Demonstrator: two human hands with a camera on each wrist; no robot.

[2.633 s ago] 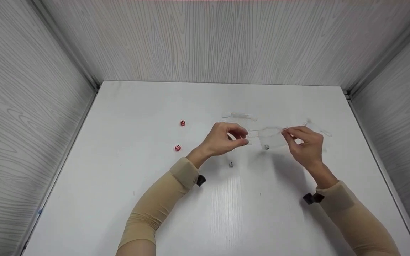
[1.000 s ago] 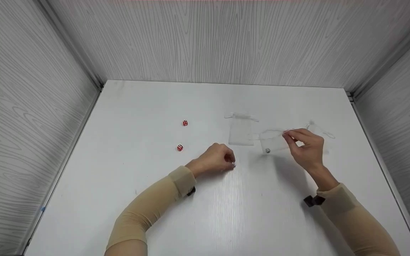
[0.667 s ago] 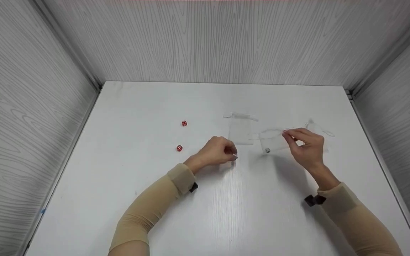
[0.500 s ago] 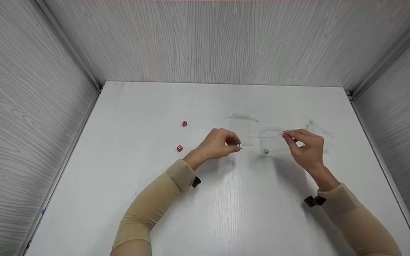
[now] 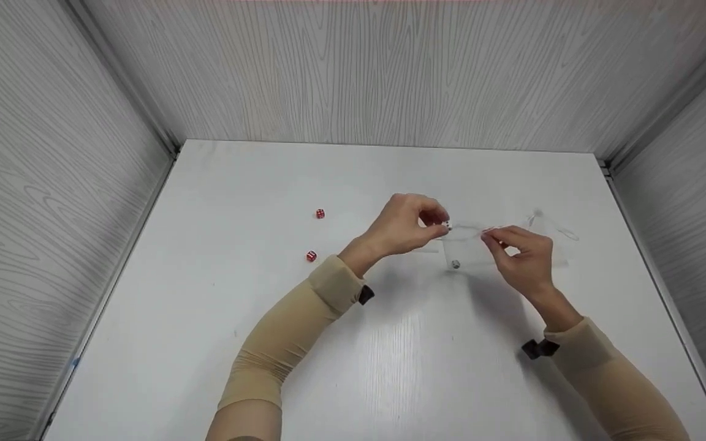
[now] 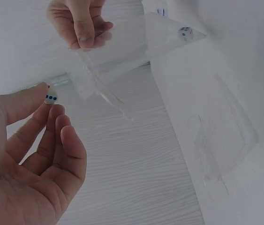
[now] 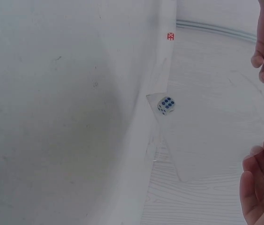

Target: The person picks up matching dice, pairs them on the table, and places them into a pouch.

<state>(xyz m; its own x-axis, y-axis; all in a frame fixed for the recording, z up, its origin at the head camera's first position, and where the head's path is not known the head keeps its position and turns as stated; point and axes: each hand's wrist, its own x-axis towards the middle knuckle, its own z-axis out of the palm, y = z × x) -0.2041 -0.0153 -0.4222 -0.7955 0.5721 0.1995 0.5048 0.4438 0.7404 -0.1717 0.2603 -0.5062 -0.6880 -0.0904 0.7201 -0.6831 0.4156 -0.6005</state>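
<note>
My left hand (image 5: 403,225) pinches a white die (image 5: 448,226) with blue pips between thumb and fingertips, close to the mouth of a clear drawstring bag (image 5: 475,250). The right hand (image 5: 521,254) pinches that bag by its upper edge, and the bag hangs from it with its mouth spread. A second white die (image 7: 166,105) lies in the bag's lower corner. In the left wrist view, the held die (image 6: 51,96) sits just beside the bag's open end, with the right hand (image 6: 82,23) above.
Two red dice lie on the white table to the left, one farther back (image 5: 320,214) and one nearer (image 5: 311,256). Another clear bag (image 5: 428,250) lies mostly hidden behind the left hand. A further clear bag (image 5: 552,225) with a string loop lies behind the right hand.
The left hand has picked the white die off the table and carried it up and right to the bag's mouth. My right hand stays nearly still, holding the bag.
</note>
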